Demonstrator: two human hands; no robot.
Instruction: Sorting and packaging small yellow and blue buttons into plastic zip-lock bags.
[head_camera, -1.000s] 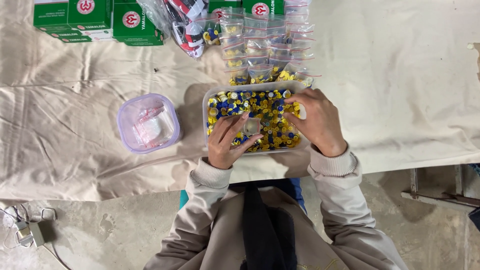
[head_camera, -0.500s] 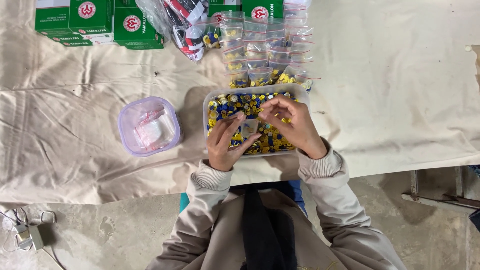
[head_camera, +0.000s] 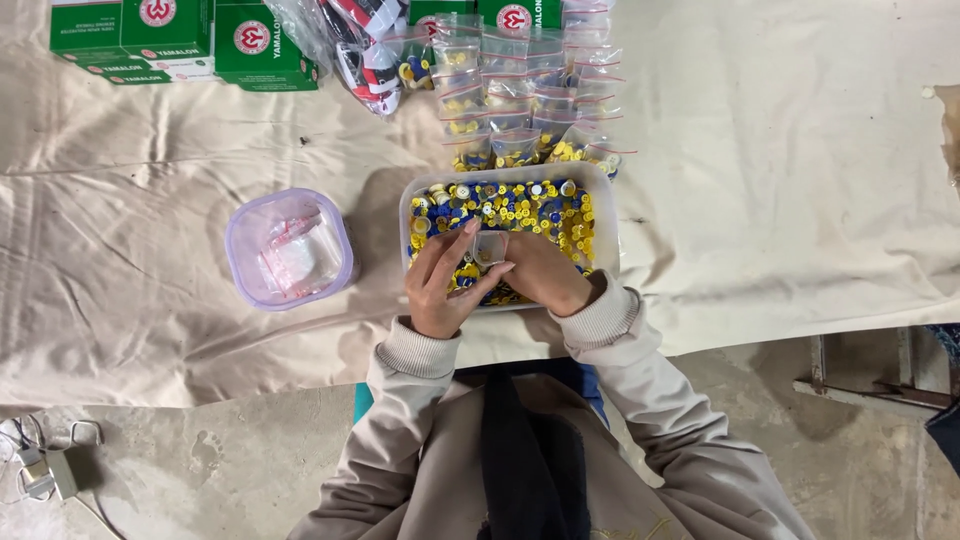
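Observation:
A clear rectangular tub (head_camera: 603, 212) full of small yellow and blue caps (head_camera: 520, 206) stands on the cloth-covered table in front of me. Both hands are over its near half. My left hand (head_camera: 440, 282) and my right hand (head_camera: 545, 275) pinch a small clear plastic bag (head_camera: 489, 248) between them, left fingers on its left edge, right fingers on its right side. The bag hangs just above the caps.
A rounded clear tub (head_camera: 289, 249) holding empty little bags sits to the left. Several filled small bags (head_camera: 520, 90) lie in rows behind the cap tub. Green boxes (head_camera: 180, 40) and a large bag of red-white items (head_camera: 365, 45) line the far edge. The table edge runs below my wrists.
My right hand has come in from the tub's right side to the middle and joined the left hand on the small bag. The left hand stayed roughly in place.

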